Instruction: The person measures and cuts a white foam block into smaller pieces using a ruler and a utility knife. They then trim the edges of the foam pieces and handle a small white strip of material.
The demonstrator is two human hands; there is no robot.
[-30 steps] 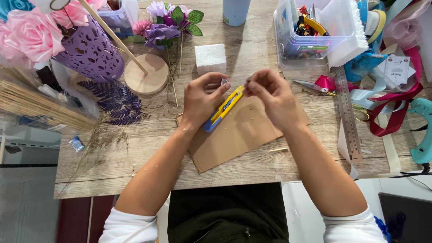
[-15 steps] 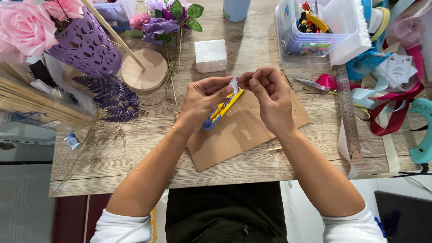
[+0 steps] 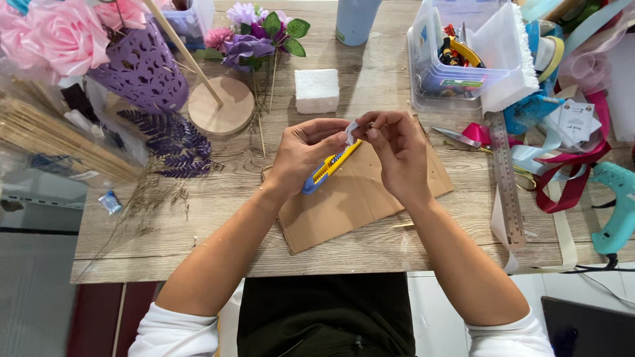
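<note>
My left hand (image 3: 301, 155) grips a blue and yellow utility knife (image 3: 329, 168), its tip pointing up and to the right. My right hand (image 3: 395, 153) pinches a small white piece (image 3: 351, 131) right at the knife's tip. Both hands hover over a brown cardboard sheet (image 3: 357, 198) lying on the wooden table (image 3: 198, 225). A white foam block (image 3: 316, 90) sits just beyond my hands.
Behind my left hand: a round wooden base with a stick (image 3: 220, 104), purple artificial flowers (image 3: 251, 41), a purple cut-out vase (image 3: 142, 66) with pink roses. On the right: a clear box of tools (image 3: 450, 66), scissors (image 3: 456, 137), a metal ruler (image 3: 506, 178), ribbons (image 3: 569, 172), a teal glue gun (image 3: 618, 205).
The hands have shifted slightly closer together at the knife's tip, with the white piece now held between the right fingers. The view has tilted a little; the table objects stay put.
</note>
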